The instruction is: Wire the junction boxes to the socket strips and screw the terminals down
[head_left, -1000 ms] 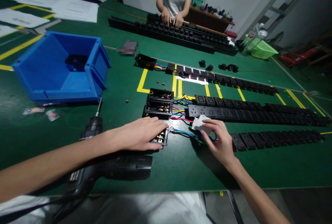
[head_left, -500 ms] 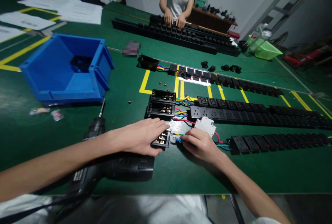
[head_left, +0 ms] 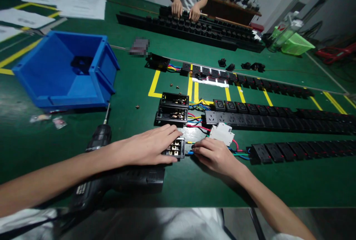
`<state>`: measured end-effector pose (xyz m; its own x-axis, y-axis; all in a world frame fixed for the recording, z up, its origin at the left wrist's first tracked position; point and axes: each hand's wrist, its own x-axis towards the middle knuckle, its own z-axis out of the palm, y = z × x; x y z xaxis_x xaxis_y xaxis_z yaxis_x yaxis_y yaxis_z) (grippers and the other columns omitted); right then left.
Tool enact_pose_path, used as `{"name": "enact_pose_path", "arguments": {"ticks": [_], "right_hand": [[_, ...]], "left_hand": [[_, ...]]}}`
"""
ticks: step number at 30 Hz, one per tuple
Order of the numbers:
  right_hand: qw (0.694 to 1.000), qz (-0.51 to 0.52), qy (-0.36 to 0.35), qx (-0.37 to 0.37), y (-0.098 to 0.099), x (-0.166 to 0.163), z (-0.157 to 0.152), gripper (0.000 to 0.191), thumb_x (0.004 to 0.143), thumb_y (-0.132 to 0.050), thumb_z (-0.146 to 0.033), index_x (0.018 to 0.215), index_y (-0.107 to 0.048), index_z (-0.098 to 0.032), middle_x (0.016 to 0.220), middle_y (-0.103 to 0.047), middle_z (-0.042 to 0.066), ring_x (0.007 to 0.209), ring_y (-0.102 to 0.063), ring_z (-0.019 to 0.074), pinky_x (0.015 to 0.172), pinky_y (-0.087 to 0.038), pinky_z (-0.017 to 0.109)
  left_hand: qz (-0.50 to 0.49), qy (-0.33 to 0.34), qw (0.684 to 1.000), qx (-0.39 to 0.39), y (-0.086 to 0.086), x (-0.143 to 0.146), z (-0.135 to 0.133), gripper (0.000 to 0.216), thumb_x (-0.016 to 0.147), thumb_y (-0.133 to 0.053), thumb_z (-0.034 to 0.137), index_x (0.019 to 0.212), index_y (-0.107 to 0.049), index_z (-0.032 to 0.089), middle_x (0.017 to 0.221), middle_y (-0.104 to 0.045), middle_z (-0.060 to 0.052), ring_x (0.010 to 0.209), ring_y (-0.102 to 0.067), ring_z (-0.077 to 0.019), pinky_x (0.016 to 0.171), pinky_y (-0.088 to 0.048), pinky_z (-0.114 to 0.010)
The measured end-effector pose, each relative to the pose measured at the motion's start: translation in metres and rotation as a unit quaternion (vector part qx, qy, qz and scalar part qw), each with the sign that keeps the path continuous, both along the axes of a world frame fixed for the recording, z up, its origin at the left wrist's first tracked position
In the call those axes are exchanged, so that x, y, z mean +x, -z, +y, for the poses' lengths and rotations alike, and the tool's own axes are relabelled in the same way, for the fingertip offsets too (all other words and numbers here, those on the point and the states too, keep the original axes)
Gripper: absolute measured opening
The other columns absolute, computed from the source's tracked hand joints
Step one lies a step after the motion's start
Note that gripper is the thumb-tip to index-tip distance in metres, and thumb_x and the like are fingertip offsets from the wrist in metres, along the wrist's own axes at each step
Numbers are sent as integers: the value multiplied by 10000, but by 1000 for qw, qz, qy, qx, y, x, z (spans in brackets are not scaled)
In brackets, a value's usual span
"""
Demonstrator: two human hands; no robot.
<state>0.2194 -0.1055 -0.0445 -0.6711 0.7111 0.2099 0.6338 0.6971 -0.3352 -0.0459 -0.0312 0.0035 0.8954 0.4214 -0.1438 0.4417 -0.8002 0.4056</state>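
Note:
My left hand [head_left: 151,145] lies flat over a small black terminal box [head_left: 175,148] on the green table, fingers pressing its left side and top. My right hand [head_left: 215,153] is curled just right of that box, fingertips pinching coloured wires [head_left: 190,152] at the box's right edge. A white circuit breaker [head_left: 221,133] lies on the table just behind my right hand, not held. The wires run right to a black socket strip [head_left: 294,151]. Two more open black boxes [head_left: 172,110] sit behind my left hand.
A black power screwdriver [head_left: 97,173] lies under my left forearm. A blue bin [head_left: 66,71] stands at the left. Long socket strips [head_left: 278,119] fill the right side. Across the table, another person's hands [head_left: 185,10] rest on further strips. A green tub [head_left: 294,45] sits far right.
My right hand let go of the white breaker, which now lies on the table, and moved left to the wires at the terminal box. My left hand stayed on the box.

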Motion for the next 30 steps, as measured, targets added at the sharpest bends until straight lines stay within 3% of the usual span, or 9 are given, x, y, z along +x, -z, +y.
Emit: {"name": "enact_pose_path", "arguments": {"ticks": [5,10,19,24,30], "right_hand": [[1000,-11,-3,5,2,2,-1,138,966,-496,-225,1031,-604,-168,1105,-619,33,945,-552,153,750,-465,282],[999,-18,-7,29,4,4,-2,136,962,-505,-222,1029,-607,-164,1169,-603,24,981,-548,159,775,-476,289],[1000,-1,-15,10,2,2,0,145,965,-503,-215,1027,-617,-151,1138,-611,42,994,-549,165,802,-489,297],[1000,2,-21,2,3,2,0,138,959,-508,-204,1037,-604,-144,1132,-609,46,1009,-544,168,828,-493,303],[1000,2,-19,-5,3,2,0,126,954,-515,-206,1026,-600,-145,1139,-603,49,1016,-538,170,837,-494,307]], "left_hand": [[32,-12,999,24,-3,0,1,596,783,-642,477,1248,-467,149,1120,-528,-106,1016,-553,-272,885,-480,-377],[40,5,999,14,-3,1,2,465,816,-604,380,1209,-488,162,1088,-550,-82,987,-572,-254,867,-485,-369],[27,31,999,22,-3,4,-1,549,898,-564,502,1303,-438,154,1235,-533,-110,1114,-545,-255,954,-441,-351],[29,7,999,37,-2,2,0,616,835,-618,519,1285,-450,134,1165,-557,-102,1040,-567,-262,908,-467,-366],[28,21,999,38,3,1,0,430,823,-612,425,1132,-523,139,1069,-580,-89,948,-587,-252,836,-483,-364]]}}
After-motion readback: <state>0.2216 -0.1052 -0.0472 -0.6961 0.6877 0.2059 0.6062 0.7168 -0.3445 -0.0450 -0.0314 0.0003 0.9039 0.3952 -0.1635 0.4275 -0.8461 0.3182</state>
